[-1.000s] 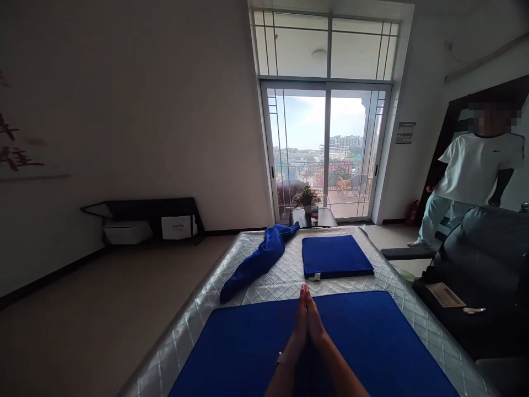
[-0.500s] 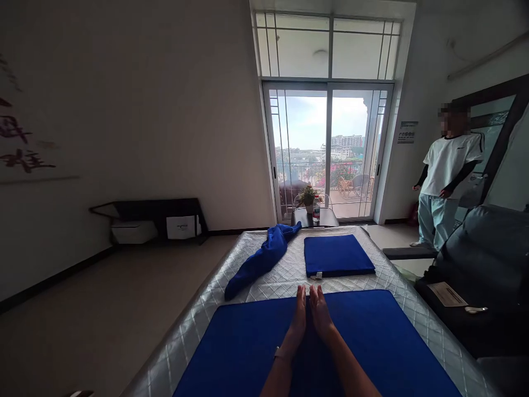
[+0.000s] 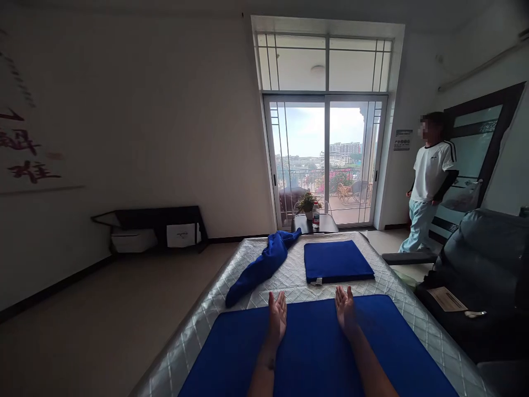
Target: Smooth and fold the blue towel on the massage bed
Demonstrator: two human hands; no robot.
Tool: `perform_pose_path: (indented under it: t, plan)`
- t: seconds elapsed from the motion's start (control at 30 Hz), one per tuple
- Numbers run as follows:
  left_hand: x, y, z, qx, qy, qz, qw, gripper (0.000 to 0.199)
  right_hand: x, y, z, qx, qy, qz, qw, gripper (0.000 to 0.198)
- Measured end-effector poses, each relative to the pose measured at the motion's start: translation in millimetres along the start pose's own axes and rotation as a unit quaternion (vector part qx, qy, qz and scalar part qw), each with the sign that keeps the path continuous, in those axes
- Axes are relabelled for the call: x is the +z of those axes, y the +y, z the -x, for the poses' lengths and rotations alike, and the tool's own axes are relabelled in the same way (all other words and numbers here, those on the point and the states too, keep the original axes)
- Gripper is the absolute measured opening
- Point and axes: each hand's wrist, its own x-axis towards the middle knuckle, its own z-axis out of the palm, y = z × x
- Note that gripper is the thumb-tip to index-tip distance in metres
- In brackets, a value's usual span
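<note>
My left hand [image 3: 278, 317] and my right hand [image 3: 345, 310] are held apart above a flat blue cloth [image 3: 309, 353], palms turned toward each other and fingers stretched out. Neither holds anything. The cloth lies spread over a quilted silver-white mattress [image 3: 258, 290]. Beyond my hands, a folded blue cloth [image 3: 336, 261] with a small white tag rests on the mattress. To its left lies a crumpled blue cloth [image 3: 264, 264], stretched out in a long bunch.
A black armchair [image 3: 491, 259] stands at the right, with a brown card [image 3: 447, 299] on its seat. A person [image 3: 430, 176] is near the door. A small table [image 3: 303, 223] bears a plant and a bottle. A dark bench [image 3: 159, 220] lines the left wall.
My hands were nearly together and have moved apart sideways. The person at the right has turned and shifted slightly left. My view has tilted up a little.
</note>
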Motion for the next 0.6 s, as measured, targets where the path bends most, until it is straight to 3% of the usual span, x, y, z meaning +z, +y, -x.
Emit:
perform_pose_path:
  t: [0.1,0.2,0.43,0.6]
  plan:
    - [-24,-1,-1,-0.059,0.029,0.127,0.990,0.092,-20,-14,-3,0.029,0.028,-0.028,0.999,0.095]
    - [-52,-5,0,-0.106,0.061,0.225,0.967,0.096,-43,-26,-8,0.043,0.053,-0.060,0.996,0.094]
    - [-117,-14,2,-0.204,0.124,0.393,0.888,0.074,-120,-53,-25,0.057,0.123,-0.144,0.980,0.070]
    - [-161,-20,2,-0.229,0.169,0.427,0.859,0.069,-165,-65,-31,0.063,0.154,-0.191,0.967,0.062]
